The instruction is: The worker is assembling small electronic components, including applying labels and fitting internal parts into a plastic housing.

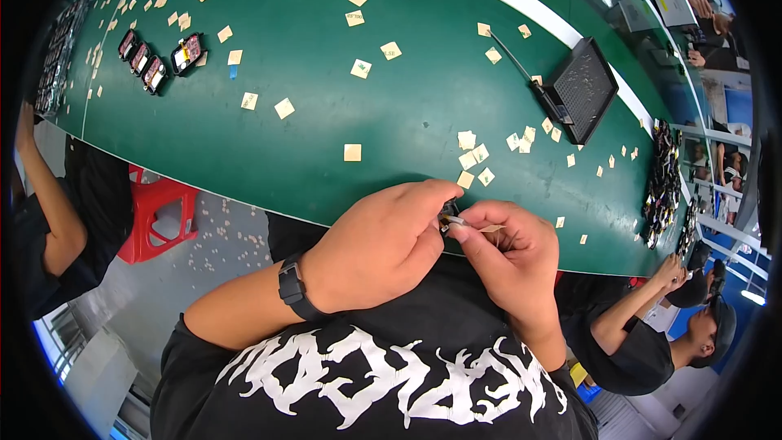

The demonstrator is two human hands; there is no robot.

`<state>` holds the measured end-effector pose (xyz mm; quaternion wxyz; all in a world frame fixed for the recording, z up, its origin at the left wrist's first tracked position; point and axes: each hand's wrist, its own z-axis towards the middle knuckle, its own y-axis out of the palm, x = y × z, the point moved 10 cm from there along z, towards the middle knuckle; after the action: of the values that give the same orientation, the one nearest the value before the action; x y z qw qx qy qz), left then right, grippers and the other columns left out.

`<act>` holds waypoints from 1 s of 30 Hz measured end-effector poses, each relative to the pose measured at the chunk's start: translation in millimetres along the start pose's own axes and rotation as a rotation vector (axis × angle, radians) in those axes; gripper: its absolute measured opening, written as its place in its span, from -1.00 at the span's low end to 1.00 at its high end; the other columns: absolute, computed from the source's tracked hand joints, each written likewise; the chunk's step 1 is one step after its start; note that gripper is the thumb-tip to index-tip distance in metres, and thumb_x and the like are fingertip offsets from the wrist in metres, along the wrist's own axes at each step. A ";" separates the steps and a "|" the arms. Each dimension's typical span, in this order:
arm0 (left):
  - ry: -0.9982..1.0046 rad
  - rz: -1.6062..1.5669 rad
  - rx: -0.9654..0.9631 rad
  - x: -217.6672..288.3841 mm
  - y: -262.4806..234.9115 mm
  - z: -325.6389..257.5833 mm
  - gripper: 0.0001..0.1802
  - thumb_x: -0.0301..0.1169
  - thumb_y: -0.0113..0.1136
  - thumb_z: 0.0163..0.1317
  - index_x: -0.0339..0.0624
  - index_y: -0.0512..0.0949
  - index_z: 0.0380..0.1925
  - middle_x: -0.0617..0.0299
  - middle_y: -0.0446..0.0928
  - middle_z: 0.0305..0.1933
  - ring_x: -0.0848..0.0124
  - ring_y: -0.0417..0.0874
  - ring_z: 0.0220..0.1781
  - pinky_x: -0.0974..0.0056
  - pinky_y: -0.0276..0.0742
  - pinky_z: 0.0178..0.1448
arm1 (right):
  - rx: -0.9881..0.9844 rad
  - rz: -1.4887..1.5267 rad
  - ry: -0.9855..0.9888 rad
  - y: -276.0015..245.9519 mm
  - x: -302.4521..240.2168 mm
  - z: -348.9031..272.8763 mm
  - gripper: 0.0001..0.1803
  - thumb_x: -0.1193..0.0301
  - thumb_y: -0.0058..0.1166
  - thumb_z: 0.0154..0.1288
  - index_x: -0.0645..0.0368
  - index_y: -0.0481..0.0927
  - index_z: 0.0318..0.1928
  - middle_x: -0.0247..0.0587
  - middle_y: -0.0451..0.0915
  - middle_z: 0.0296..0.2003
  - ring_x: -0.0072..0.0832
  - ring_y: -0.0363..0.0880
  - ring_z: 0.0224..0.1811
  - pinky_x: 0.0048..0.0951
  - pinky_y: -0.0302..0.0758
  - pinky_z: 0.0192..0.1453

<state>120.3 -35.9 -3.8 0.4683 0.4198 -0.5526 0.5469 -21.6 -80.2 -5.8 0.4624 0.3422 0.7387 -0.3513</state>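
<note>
Close to the table's near edge, both my hands meet over a small black housing (450,210). My left hand (383,236) wears a dark watch (292,283) and is closed around the housing, covering most of it. The thumb and forefinger of my right hand (513,253) pinch a small silvery-white part (456,220) at the housing's opening. A tan paper piece (491,229) shows between the fingers of that hand. I cannot make out the inside of the housing. Beyond my hands lie several tan paper squares (466,179).
At the far left, several open black housings (155,73) show boards inside. A black ridged tray (590,85) with a thin rod-like tool (513,55) sits back right. Dark parts are heaped (664,187) at the right. Co-workers sit either side; a red stool (163,216) stands left.
</note>
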 end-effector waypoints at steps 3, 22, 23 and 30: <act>-0.002 0.005 -0.018 0.3 0.3 0.8 -0.51 -0.64 0.05 0.25 -0.36 0.47 0.22 -0.03 0.63 -0.11 0.06 0.66 -0.14 0.10 0.58 -0.01 | 0.023 -0.120 -0.074 1.7 -5.8 1.6 -0.87 0.58 0.36 0.30 0.28 0.75 -0.14 -0.34 0.74 -0.37 -0.77 0.49 -0.49 -0.65 0.39 -0.43; 0.013 -0.178 -0.222 2.0 -3.6 0.9 -0.39 -0.66 -0.04 0.38 -0.36 0.28 0.46 0.03 0.57 -0.07 0.25 0.62 -0.22 0.21 0.55 -0.08 | -0.044 0.233 0.174 13.8 14.9 26.2 -0.70 0.65 0.46 0.21 0.24 0.51 -0.24 -0.46 0.52 -0.40 -0.79 0.50 -0.38 -0.71 0.47 -0.34; -0.025 -0.225 -0.273 -0.6 -0.1 0.5 -0.35 -0.66 -0.03 0.38 -0.34 0.25 0.50 0.07 0.57 -0.10 0.30 0.61 -0.28 0.24 0.55 -0.13 | -0.113 0.209 0.220 18.3 18.6 26.1 -0.71 0.65 0.46 0.20 0.24 0.53 -0.24 -0.45 0.52 -0.40 -0.78 0.51 -0.38 -0.71 0.48 -0.32; -0.183 -0.411 -0.214 -7.5 0.0 0.5 -0.43 -0.58 0.02 0.42 -0.37 0.30 0.44 0.04 0.57 -0.15 0.33 0.61 -0.21 0.25 0.53 -0.03 | -0.124 0.338 0.221 15.4 8.7 25.1 -0.81 0.59 0.37 0.31 0.25 0.56 -0.22 -0.45 0.54 -0.38 -0.76 0.48 -0.40 -0.68 0.43 -0.33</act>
<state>121.8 -36.7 -11.1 0.5594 0.5192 -0.5506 0.3381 -0.6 -91.6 -25.2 0.4509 0.4684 0.7375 -0.1827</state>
